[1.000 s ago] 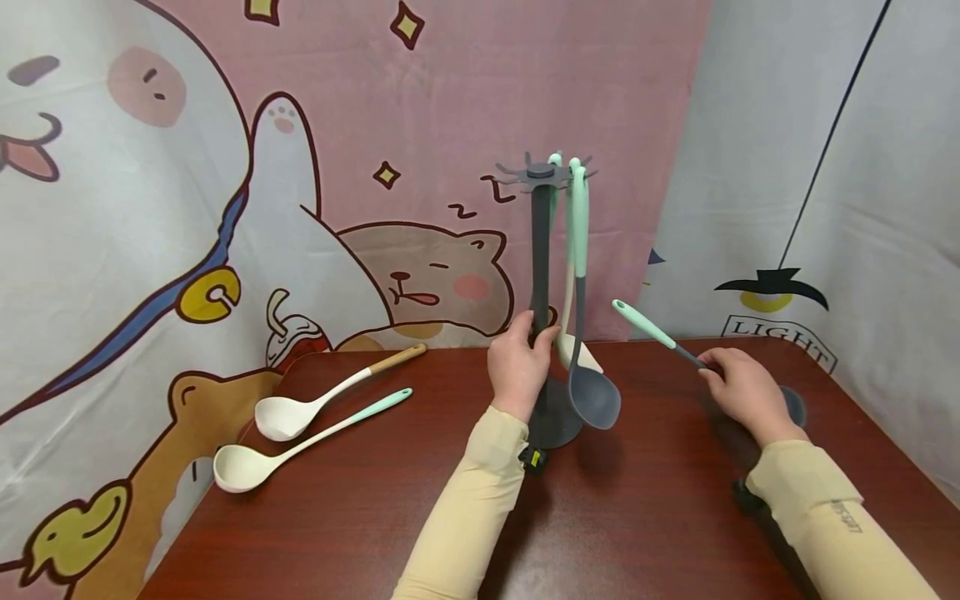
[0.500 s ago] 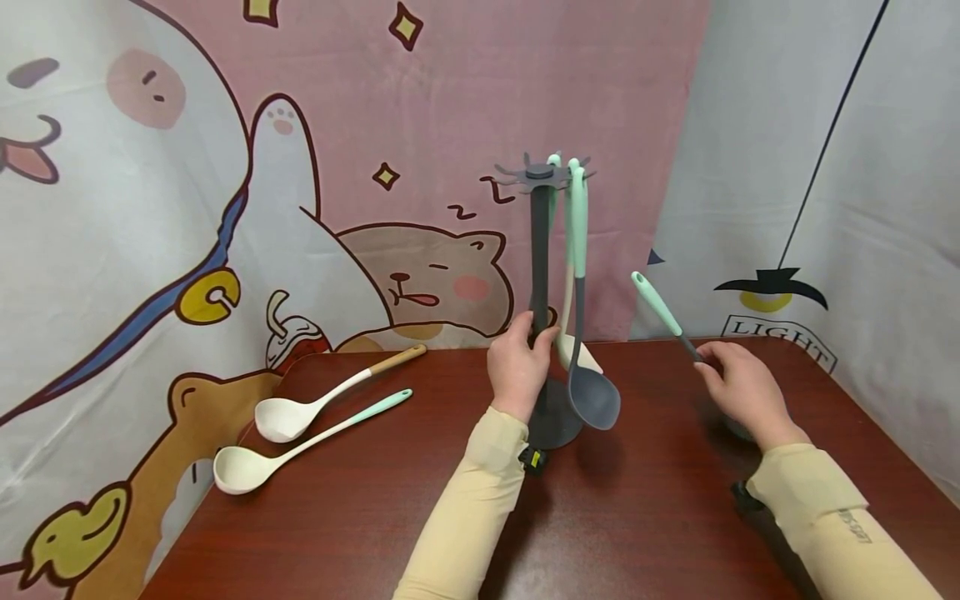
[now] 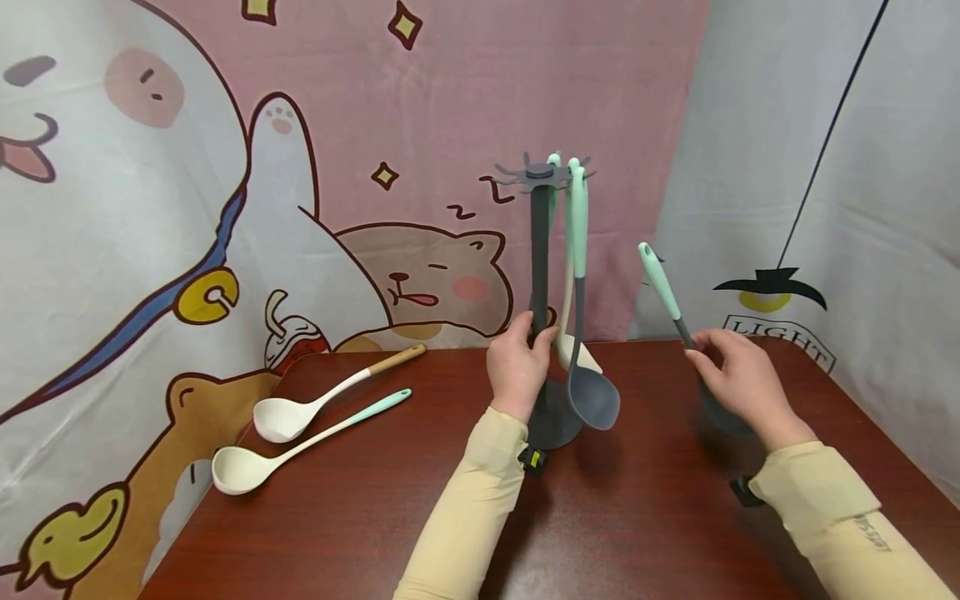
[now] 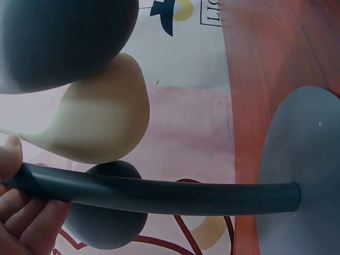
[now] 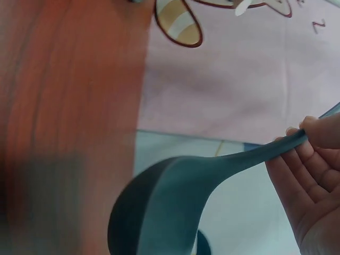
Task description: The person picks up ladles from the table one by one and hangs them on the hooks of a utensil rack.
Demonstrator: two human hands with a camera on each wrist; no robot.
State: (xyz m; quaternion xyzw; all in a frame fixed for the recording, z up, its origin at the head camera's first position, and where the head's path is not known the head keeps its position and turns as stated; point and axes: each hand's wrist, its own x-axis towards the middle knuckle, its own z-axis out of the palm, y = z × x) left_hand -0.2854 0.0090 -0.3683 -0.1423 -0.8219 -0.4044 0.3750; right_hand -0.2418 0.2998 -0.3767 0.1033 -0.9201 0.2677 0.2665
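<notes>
My left hand grips the dark grey post of a utensil stand, low down above its round base. A grey ladle with a mint handle hangs from the stand's hooked top. Behind it hangs a cream-headed utensil, and another dark rounded head shows past the post in the left wrist view. To the right, my right hand pinches the grey neck of another ladle. Its mint handle slants upward, and the bowl hangs down, partly hidden behind the hand in the head view.
On the left of the brown table lie a white ladle with a wooden-look handle and a cream ladle with a mint handle. A printed cloth backdrop stands behind the table, reaching around its sides.
The ladle in my right hand has swung from a flat slant to a steeper one, handle end rising, bowl now lower. My left hand stays on the post.
</notes>
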